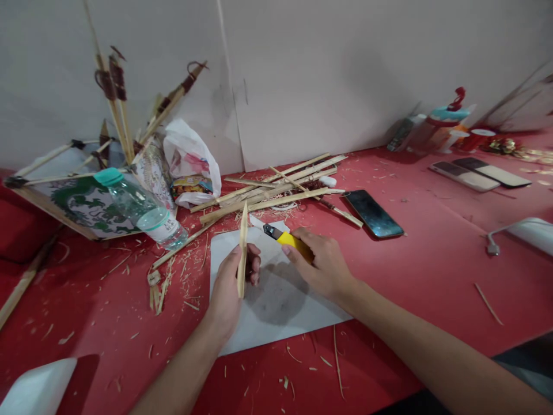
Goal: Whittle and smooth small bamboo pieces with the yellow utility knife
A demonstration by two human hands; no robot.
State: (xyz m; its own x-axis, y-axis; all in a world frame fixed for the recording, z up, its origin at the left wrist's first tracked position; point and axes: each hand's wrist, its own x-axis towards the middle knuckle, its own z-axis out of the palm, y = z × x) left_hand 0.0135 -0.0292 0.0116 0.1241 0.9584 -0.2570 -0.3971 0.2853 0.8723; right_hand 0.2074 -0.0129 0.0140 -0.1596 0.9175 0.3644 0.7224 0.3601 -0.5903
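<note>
L hand (228, 285) pinches stick (243, 248) upright over paper (235, 339), fingers curled narrow; R hand (324, 262) wrapped round yellow knife (291, 242), blade out just beside stick's upper end. Step looks like whittling, prob. btwn strokes; another cut calls for firm L grip, shallow blade angle, L thumb clear. Beyond: capped bottle (142, 210), part-full w/ clear liquid; white bag (184, 135) w/ colourful packet (192, 185); far R, jar (425, 136), contents too blurred to tell.
</note>
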